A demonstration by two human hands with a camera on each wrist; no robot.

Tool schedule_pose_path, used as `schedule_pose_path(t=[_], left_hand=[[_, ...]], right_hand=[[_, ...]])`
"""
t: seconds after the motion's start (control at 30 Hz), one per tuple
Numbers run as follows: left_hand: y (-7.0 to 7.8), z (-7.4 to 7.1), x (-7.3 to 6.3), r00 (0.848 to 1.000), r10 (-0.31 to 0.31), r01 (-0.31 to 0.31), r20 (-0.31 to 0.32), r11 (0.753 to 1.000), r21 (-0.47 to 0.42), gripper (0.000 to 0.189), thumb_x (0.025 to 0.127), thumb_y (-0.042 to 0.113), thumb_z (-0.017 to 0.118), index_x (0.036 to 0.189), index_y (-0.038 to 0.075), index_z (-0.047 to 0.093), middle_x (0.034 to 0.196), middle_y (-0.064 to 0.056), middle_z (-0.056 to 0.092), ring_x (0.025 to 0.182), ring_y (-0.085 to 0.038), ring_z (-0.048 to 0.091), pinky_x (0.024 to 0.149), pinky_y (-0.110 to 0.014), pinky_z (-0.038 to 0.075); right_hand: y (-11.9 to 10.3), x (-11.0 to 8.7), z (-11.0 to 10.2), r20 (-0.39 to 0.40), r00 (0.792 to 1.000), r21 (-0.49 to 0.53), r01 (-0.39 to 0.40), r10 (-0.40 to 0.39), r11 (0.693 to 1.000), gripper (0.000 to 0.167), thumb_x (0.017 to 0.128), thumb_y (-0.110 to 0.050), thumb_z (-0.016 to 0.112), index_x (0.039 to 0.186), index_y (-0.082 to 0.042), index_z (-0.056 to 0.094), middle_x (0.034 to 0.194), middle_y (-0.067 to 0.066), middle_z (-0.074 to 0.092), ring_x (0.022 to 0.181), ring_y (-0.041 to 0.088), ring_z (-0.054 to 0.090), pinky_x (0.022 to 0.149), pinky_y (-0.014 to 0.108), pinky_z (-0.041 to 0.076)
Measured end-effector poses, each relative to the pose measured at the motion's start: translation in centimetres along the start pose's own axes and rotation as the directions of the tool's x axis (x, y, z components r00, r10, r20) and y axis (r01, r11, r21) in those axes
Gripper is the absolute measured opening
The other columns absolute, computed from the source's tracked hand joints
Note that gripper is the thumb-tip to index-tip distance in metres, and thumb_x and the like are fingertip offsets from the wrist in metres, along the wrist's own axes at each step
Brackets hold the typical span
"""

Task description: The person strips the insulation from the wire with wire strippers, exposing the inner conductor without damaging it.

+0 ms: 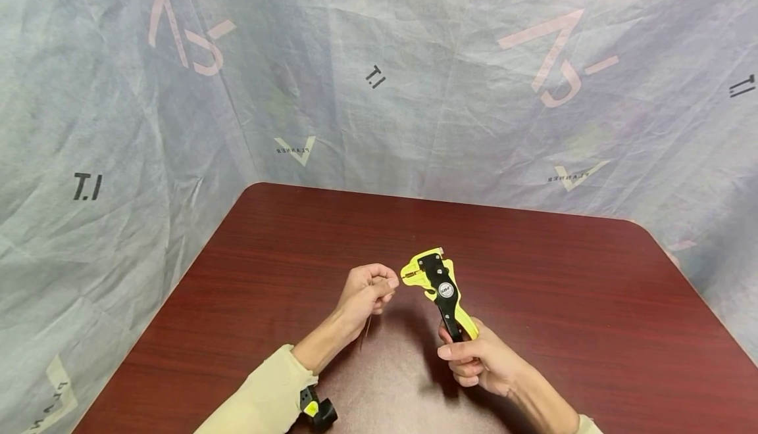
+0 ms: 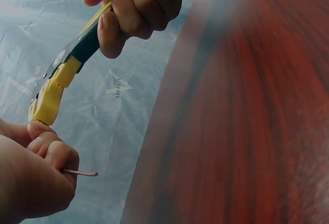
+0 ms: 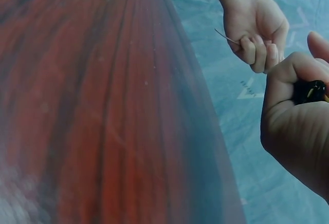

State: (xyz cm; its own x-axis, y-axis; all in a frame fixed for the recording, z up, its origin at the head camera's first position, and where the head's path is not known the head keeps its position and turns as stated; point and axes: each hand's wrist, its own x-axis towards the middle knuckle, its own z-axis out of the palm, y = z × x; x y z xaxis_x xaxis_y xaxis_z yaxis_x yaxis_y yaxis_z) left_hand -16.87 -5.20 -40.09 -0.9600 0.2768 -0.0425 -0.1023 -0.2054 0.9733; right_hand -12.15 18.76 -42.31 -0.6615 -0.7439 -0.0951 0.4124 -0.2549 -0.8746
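My right hand (image 1: pixel 488 360) grips the handles of a yellow and black wire stripper (image 1: pixel 445 290), held up over the table with its head tilted to the left. A thin wire (image 2: pixel 82 172) is pinched between the thumb and fingers of my left hand (image 1: pixel 368 292), right beside the stripper's yellow nose. One end of that wire sticks out from under the curled fingers in both wrist views; most of its length is hidden in the hand. In the right wrist view, my right hand (image 3: pixel 298 106) covers nearly all of the tool.
The dark red wood-grain table (image 1: pixel 284 243) spreads beneath both hands, its far corners rounded. Grey-white cloth sheets (image 1: pixel 379 39) with printed letters hang behind it and along the sides. A black camera mount (image 1: pixel 320 414) is strapped below my left sleeve (image 1: pixel 266 388).
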Motion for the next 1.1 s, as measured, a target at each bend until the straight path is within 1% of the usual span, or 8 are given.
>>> schedule_pose_path(t=[0.17, 0.33, 0.4, 0.53, 0.7, 0.83, 0.97, 1.1], left_hand=[[0.3, 0.0, 0.0, 1.0, 0.003, -0.003, -0.007, 1.0, 0.025, 0.005, 0.092, -0.001, 0.055, 0.087, 0.0, 0.055, 0.058, 0.007, 0.045, 0.046, -0.002, 0.032, 0.044, -0.016, 0.026], [0.7, 0.1, 0.0, 1.0, 0.014, -0.013, -0.01, 0.999, 0.045, 0.005, 0.092, -0.001, 0.055, 0.087, -0.001, 0.055, 0.058, 0.006, 0.044, 0.047, -0.003, 0.032, 0.044, -0.016, 0.026], [0.8, 0.1, 0.0, 1.0, 0.008, -0.008, -0.006, 0.999, 0.05, 0.005, 0.092, -0.002, 0.055, 0.087, -0.001, 0.055, 0.058, 0.006, 0.045, 0.047, -0.003, 0.032, 0.045, -0.017, 0.026], [0.9, 0.1, -0.1, 1.0, -0.002, 0.002, -0.001, 0.998, 0.058, 0.006, 0.093, -0.002, 0.055, 0.087, 0.0, 0.055, 0.058, 0.006, 0.045, 0.049, -0.003, 0.033, 0.045, -0.017, 0.026], [1.0, -0.1, -0.1, 1.0, 0.009, -0.009, 0.001, 0.998, 0.057, 0.007, 0.092, -0.003, 0.055, 0.086, 0.001, 0.054, 0.058, 0.006, 0.045, 0.049, -0.003, 0.034, 0.044, -0.017, 0.026], [1.1, -0.3, -0.1, 1.0, 0.013, -0.014, 0.016, 0.998, 0.063, 0.007, 0.092, -0.002, 0.056, 0.086, 0.001, 0.054, 0.058, 0.007, 0.044, 0.05, -0.003, 0.035, 0.045, -0.017, 0.026], [1.0, -0.9, -0.1, 1.0, 0.001, -0.002, 0.024, 0.998, 0.063, 0.007, 0.092, -0.001, 0.056, 0.086, 0.001, 0.053, 0.058, 0.007, 0.044, 0.051, -0.003, 0.037, 0.045, -0.017, 0.027], [0.6, -2.3, 0.0, 1.0, -0.011, 0.012, -0.026, 0.999, 0.047, 0.008, 0.089, -0.004, 0.055, 0.084, 0.001, 0.052, 0.057, 0.006, 0.043, 0.05, -0.003, 0.034, 0.044, -0.016, 0.025]], right_hand=[[-0.4, -0.2, 0.2, 0.006, 1.0, 0.003, 0.016, -0.016, 1.0, 0.021, 0.091, 0.005, 0.052, 0.089, -0.016, 0.055, 0.059, -0.011, 0.033, 0.047, 0.003, 0.022, 0.043, 0.024, 0.013], [-0.7, -0.4, 0.0, 0.05, 0.998, 0.026, 0.037, -0.038, 0.999, 0.018, 0.092, 0.005, 0.049, 0.094, -0.012, 0.054, 0.062, -0.01, 0.034, 0.048, 0.004, 0.022, 0.044, 0.025, 0.014], [-0.7, -0.4, -0.1, 0.07, 0.996, 0.029, 0.047, -0.048, 0.998, 0.018, 0.092, 0.005, 0.048, 0.095, -0.012, 0.053, 0.063, -0.009, 0.033, 0.048, 0.004, 0.022, 0.044, 0.025, 0.014], [-0.8, -0.5, -0.1, 0.075, 0.996, 0.032, 0.051, -0.053, 0.998, 0.016, 0.093, 0.004, 0.049, 0.096, -0.011, 0.053, 0.062, -0.008, 0.031, 0.048, 0.004, 0.021, 0.044, 0.025, 0.014], [-1.1, -0.5, 0.1, 0.096, 0.993, 0.043, 0.066, -0.07, 0.997, 0.014, 0.094, 0.002, 0.051, 0.097, -0.011, 0.051, 0.063, -0.007, 0.03, 0.049, 0.005, 0.021, 0.045, 0.025, 0.014], [-1.2, -0.5, 0.2, 0.119, 0.99, 0.048, 0.075, -0.08, 0.996, 0.014, 0.095, 0.002, 0.049, 0.098, -0.011, 0.05, 0.062, -0.005, 0.027, 0.05, 0.007, 0.02, 0.045, 0.026, 0.013], [-1.5, -0.6, 0.0, 0.172, 0.98, 0.078, 0.089, -0.101, 0.993, 0.019, 0.095, 0.006, 0.042, 0.101, -0.011, 0.05, 0.064, -0.004, 0.025, 0.051, 0.007, 0.021, 0.046, 0.026, 0.014], [-1.8, -1.0, -0.8, 0.227, 0.959, 0.179, 0.131, -0.17, 0.975, 0.029, 0.096, 0.009, 0.031, 0.108, -0.01, 0.05, 0.07, -0.003, 0.025, 0.054, 0.006, 0.021, 0.047, 0.024, 0.014]])
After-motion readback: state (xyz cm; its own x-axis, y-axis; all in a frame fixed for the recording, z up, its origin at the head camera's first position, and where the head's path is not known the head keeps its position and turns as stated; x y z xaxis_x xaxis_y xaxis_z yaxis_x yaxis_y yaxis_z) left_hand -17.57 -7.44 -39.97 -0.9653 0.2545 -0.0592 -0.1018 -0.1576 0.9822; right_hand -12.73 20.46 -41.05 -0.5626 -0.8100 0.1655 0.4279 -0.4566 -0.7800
